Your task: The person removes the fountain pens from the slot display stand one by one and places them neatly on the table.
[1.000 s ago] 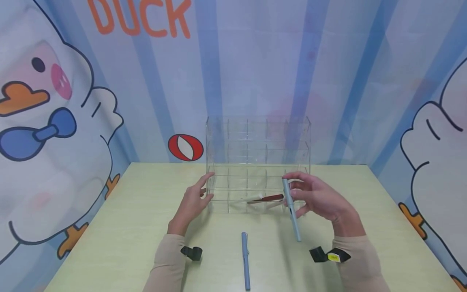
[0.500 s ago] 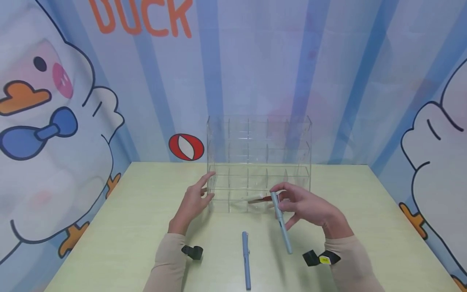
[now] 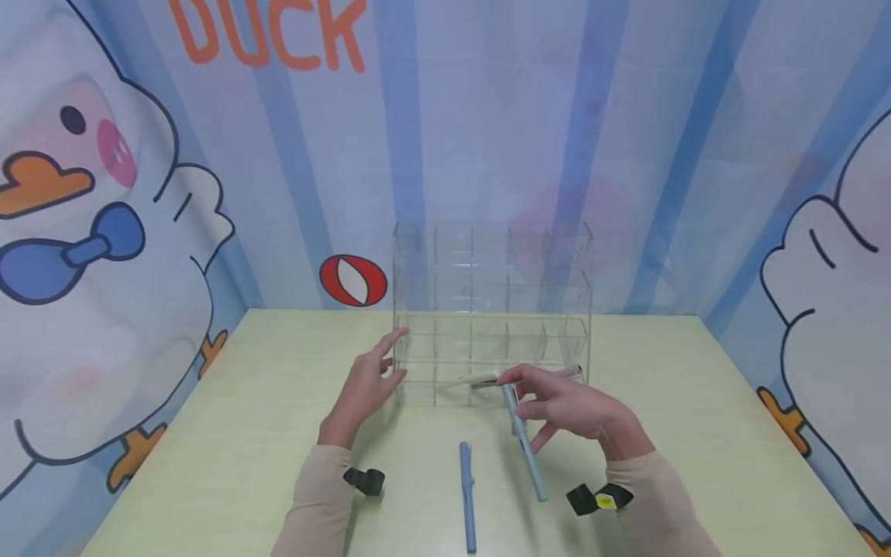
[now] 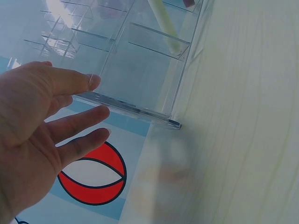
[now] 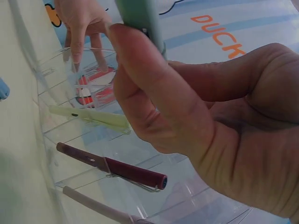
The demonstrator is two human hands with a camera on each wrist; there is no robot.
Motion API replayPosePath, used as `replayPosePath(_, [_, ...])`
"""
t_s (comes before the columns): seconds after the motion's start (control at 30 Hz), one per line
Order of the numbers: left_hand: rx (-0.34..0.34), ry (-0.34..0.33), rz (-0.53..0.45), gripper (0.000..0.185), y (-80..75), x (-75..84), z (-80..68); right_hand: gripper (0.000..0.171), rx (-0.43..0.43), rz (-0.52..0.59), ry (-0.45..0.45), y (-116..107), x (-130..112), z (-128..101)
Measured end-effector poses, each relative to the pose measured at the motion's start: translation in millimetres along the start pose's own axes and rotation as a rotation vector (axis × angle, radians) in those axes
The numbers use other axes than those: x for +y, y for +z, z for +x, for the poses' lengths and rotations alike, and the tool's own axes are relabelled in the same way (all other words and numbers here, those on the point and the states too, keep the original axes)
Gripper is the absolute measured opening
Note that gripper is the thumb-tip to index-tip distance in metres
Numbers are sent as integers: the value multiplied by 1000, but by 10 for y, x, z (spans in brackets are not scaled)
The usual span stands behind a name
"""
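In the head view my right hand (image 3: 567, 406) pinches a light blue capped pen (image 3: 529, 456) near its upper end; the pen slants down toward the table in front of the clear rack (image 3: 493, 335). My left hand (image 3: 362, 391) is at the rack's left side, fingers extended, fingertips right at the side panel (image 4: 128, 109). Seen from the right wrist, a pale green pen (image 5: 93, 115), a dark red pen (image 5: 126, 172) and a pinkish-grey pen (image 5: 96, 203) lie in separate lower compartments. A darker blue pen (image 3: 468, 495) lies on the table between my forearms.
The rack has several tiers of transparent compartments and stands near the back of the pale wooden table (image 3: 209, 433). Behind it hangs a striped curtain (image 3: 487, 116) with duck prints. Black wrist cameras (image 3: 364, 481) sit on both sleeves.
My right hand has moved left and toward me with the light blue pen, uncovering the pinkish-grey pen and covering much of the dark red one. My left hand has stayed put.
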State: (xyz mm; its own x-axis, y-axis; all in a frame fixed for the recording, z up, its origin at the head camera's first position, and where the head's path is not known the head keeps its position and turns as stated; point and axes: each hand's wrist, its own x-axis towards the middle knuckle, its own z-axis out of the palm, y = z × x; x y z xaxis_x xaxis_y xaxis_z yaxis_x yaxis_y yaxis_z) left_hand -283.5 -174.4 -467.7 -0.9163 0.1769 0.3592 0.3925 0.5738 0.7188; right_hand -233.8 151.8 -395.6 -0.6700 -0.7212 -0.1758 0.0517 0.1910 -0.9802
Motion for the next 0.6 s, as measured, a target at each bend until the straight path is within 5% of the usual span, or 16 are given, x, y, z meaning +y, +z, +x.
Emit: replayPosePath(0.6, [3, -11, 18, 70, 0, 15, 0, 37, 54, -51, 79, 51, 189, 140])
